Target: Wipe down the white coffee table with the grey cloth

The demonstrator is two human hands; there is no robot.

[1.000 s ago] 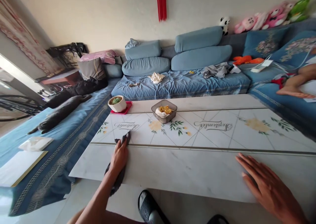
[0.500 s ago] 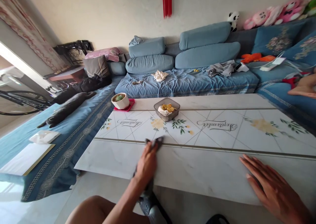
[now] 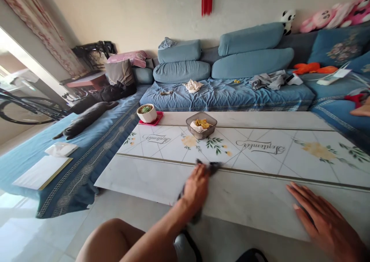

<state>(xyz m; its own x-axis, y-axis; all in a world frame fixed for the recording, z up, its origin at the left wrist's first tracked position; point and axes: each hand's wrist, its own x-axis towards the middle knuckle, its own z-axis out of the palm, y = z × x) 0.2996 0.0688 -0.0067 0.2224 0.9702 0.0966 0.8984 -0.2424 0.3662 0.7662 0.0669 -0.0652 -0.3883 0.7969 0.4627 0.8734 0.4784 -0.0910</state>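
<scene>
My left hand (image 3: 196,187) grips a dark grey cloth (image 3: 213,167), pressing it on the white marble-pattern table (image 3: 150,177) near a thin gold line. One end of the cloth hangs past the table's front edge below my wrist. My right hand (image 3: 322,215) lies flat on the tabletop at the front right, fingers spread, holding nothing. Beyond both hands stand a grey see-through basket (image 3: 201,125) with food and a white tissue inside, and a white pot with a small succulent (image 3: 147,113) on a red coaster (image 3: 158,119).
A blue sofa (image 3: 225,96) with cushions and scattered clothes wraps around the table's far and left sides. A long dark grey plush shape (image 3: 86,117) lies on the left seat. Another person's bare foot (image 3: 361,110) shows at the right edge. A bicycle wheel (image 3: 26,110) stands far left.
My left hand and the cloth have slid rightward along the table and slightly away from me. The whole room has shifted right in view. My right hand stays flat in about the same place.
</scene>
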